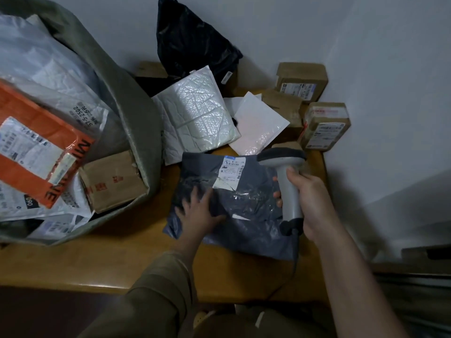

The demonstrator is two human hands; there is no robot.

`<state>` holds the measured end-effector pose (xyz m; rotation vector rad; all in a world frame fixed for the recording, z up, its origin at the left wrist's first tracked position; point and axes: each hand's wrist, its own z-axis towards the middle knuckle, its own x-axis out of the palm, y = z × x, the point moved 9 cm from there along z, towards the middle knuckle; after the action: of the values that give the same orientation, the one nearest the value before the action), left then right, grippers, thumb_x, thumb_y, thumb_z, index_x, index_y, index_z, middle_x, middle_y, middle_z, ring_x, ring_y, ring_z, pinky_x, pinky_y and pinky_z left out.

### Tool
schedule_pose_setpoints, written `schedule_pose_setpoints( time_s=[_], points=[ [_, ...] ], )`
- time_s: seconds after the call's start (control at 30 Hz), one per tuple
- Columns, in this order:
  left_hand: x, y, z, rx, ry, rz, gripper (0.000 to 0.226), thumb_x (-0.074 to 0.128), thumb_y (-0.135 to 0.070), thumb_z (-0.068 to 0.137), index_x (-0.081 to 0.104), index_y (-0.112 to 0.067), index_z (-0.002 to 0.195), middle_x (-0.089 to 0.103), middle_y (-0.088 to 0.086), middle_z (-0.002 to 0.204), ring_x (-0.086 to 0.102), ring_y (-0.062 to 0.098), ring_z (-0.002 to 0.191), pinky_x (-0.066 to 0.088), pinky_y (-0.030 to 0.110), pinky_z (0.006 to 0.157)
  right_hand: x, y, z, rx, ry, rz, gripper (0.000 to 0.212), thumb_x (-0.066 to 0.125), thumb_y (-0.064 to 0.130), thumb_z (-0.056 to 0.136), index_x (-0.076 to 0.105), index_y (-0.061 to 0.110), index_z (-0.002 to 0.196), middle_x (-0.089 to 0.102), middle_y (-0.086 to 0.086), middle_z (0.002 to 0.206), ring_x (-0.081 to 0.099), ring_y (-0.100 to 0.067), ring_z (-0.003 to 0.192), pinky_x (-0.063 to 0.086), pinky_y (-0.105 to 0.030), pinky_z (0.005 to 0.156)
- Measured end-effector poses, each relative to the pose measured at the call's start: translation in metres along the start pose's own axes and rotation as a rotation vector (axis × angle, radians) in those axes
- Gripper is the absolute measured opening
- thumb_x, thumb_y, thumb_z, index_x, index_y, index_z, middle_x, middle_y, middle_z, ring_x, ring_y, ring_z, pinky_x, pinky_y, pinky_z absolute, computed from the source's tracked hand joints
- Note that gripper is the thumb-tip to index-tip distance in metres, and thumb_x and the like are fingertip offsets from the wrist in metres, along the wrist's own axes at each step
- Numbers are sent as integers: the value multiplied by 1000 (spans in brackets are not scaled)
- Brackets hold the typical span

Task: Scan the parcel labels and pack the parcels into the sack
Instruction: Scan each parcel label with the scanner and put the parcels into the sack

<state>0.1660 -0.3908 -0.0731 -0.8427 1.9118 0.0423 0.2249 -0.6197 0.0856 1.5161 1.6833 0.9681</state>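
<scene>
Lying flat on the wooden table [102, 262], the dark grey poly parcel [244, 215] sits right under both hands, its white shipping label [230, 175] facing up at the far edge. The left hand [199, 209] presses down on the parcel's left half with fingers spread and fairly straight, gripping nothing. The right hand [308, 203] is wrapped tightly round the handle of a grey barcode scanner [285, 176], fingertips showing on the near side of the grip; the scanner's dark head sits just beyond and above the fist, over the parcel's right corner and close to the label. A cable runs down from the handle's base toward the table edge.

Beyond the hands, a white bubble mailer [197, 115] and a smaller pinkish-white mailer [260, 126] lie touching the parcel's far side. Behind those, a black plastic bag [192, 42] leans against the wall. To the right of the scanner hand and farther back, brown cardboard boxes [324, 125] with labels are stacked in the corner.

Left of the pressing hand, the grey-green sack [131, 103] stands open, already holding an orange parcel [36, 142], a cardboard box [114, 179] and several white mailers.
</scene>
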Motion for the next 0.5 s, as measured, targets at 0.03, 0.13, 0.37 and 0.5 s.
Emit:
schedule_pose_setpoints(
  time_s=[0.03,0.13,0.37,0.5],
  points=[
    [11,11,-4,12,84,23,88,64,-61,81,11,-47,150,-4,-4,162,3,41,145,8,66,113,0,-3,-2,11,14,-18,30,51,32,101,66,7,99,65,-10,74,58,-18,62,46,-34,60],
    [25,27,-16,31,118,86,84,56,-73,79,17,-45,147,9,0,156,18,43,139,21,67,107,4,-11,-7,58,69,-56,36,48,35,102,66,4,98,63,-12,73,55,-21,61,44,-33,58],
    [7,3,-29,63,-80,344,85,37,-85,78,44,-25,139,30,12,143,29,33,133,26,49,108,21,-20,-15,99,116,-103,38,49,35,102,65,1,99,63,-15,76,56,-22,64,45,-32,58],
    [48,-1,-36,248,133,181,108,61,-78,69,5,-39,152,0,-1,160,2,38,146,11,64,113,26,-26,-13,101,114,-120,37,50,36,101,65,2,99,64,-14,75,58,-22,64,45,-33,58]
  ],
)
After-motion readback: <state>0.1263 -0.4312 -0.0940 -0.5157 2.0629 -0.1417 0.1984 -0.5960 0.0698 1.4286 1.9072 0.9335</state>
